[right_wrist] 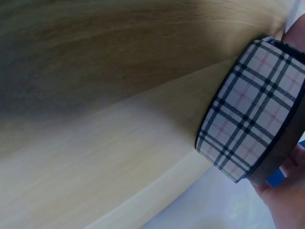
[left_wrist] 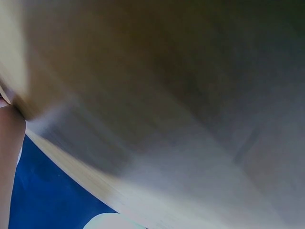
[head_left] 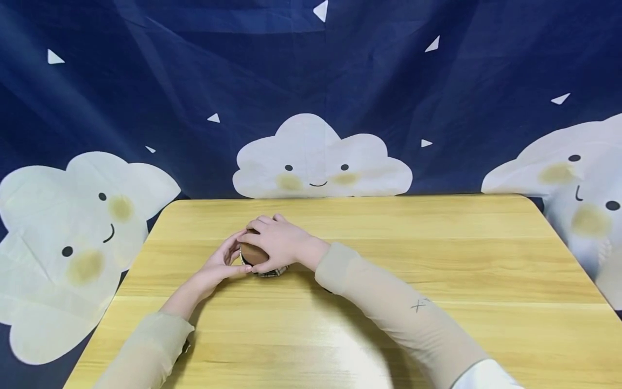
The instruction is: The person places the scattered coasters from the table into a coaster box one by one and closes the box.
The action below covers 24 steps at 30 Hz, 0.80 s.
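Toward the left of the table sits a round box with a plaid side in white, black and thin red lines; its brown lid (head_left: 254, 255) shows between the hands in the head view. My left hand (head_left: 220, 266) holds the box from the left, thumb along the near side. From the right, my right hand (head_left: 278, 244) reaches over the top and grips the lid, fingers bent over its far edge. The right wrist view shows the plaid box (right_wrist: 250, 112) up close. In the left wrist view the box cannot be made out.
The light wooden table (head_left: 437, 259) spreads out to the right of the hands and toward me. Behind it hangs a dark blue cloth (head_left: 311, 70) printed with smiling white clouds. Shadows of the arms fall on the wood.
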### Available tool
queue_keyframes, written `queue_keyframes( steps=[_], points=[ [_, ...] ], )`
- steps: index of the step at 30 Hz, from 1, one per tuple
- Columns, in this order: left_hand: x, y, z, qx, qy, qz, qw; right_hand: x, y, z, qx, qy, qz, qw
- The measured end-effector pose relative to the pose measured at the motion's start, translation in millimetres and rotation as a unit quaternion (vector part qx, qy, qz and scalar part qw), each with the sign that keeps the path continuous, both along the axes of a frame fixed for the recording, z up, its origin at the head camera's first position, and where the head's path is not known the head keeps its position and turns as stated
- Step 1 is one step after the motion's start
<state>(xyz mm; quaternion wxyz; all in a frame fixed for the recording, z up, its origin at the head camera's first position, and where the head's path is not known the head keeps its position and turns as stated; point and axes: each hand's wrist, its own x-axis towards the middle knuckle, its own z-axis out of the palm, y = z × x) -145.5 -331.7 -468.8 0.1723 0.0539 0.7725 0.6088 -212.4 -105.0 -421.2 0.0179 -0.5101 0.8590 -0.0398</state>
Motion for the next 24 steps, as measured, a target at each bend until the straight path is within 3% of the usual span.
queue_keyframes(
  steps=[16,24],
  points=[
    [-0.7,-0.9,2.3,-0.009,-0.010,-0.003,0.9999,4.4,-1.6,0.2,0.011,0.014,-0.005,1.000],
    [0.2,-1.8,2.9,-0.027,0.021,-0.023,0.9991,8.5,7.6,-1.7,0.004,0.028,0.005,1.000]
  ],
)
